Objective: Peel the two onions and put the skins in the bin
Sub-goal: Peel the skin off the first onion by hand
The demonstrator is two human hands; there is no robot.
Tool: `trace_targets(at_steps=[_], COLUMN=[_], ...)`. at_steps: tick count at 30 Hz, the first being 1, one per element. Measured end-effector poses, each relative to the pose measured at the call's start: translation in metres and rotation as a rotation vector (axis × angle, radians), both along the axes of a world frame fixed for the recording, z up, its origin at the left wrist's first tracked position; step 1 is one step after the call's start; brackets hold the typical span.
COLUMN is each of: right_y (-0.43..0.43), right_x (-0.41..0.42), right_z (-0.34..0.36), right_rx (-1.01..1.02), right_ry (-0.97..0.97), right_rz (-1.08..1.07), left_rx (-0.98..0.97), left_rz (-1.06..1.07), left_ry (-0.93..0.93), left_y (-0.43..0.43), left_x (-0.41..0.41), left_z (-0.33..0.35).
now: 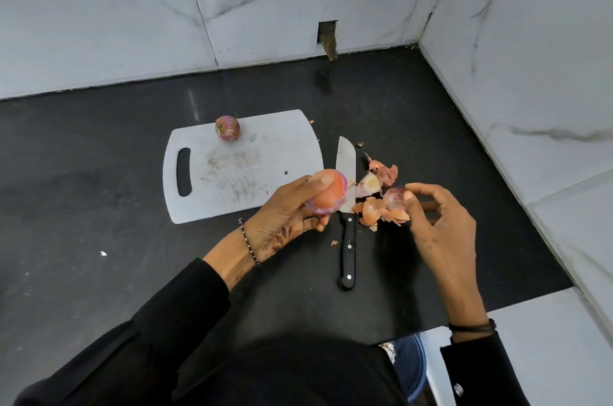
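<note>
Head view | left hand (292, 213) grips half-peeled onion (326, 191) over near right corner of cutting board (238, 180) | right hand (441, 226): thumb and forefinger tips at skins pile (381, 206), pinching or only touching, cannot tell | second onion (227, 128) on board's far edge | knife (346, 206) on counter (99, 173) between board and skins

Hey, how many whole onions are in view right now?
2. One onion sits at the cutting board's far edge; the second onion is gripped in the left hand, above the knife. None seems hidden.
</note>
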State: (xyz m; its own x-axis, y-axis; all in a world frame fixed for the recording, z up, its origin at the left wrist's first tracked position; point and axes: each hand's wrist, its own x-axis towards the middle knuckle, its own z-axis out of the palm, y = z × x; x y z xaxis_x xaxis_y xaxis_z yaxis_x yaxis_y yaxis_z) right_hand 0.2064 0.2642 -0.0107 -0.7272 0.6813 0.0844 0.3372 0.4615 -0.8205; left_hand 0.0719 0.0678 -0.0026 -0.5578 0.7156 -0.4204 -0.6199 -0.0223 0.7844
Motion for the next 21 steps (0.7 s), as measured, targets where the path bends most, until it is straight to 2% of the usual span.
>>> trace_targets(at_steps=[4, 6, 9, 11, 14, 21], right_y=[-0.007, -0.012, -0.022, -0.026, -0.031, -0.038], right_x=[0.002, 0.005, 0.008, 0.01, 0.008, 0.002], right_z=[0.001, 0.01, 0.028, 0.037, 0.043, 0.041], right_rx=[-0.038, -0.063, -0.081, -0.023, 0.048, 0.168], right_ry=[0.005, 0.033, 0.108, 0.144, 0.138, 0.139], right_rz=[-0.013, 0.046, 0.273, 0.454, 0.593, 0.594], left_rx=[-0.11, -0.146, -0.126, -0.091, -0.087, -0.121], left_rz=[-0.051, -0.084, -0.123, -0.124, -0.122, -0.131], left_ry=[0.188, 0.289, 0.417, 0.47, 0.548, 0.733], left_y=[-0.004, -0.004, -0.003, -0.003, -0.003, -0.006], left_x=[0.007, 0.01, 0.015, 0.016, 0.016, 0.017], left_z=[0.001, 0.004, 0.011, 0.015, 0.017, 0.02])
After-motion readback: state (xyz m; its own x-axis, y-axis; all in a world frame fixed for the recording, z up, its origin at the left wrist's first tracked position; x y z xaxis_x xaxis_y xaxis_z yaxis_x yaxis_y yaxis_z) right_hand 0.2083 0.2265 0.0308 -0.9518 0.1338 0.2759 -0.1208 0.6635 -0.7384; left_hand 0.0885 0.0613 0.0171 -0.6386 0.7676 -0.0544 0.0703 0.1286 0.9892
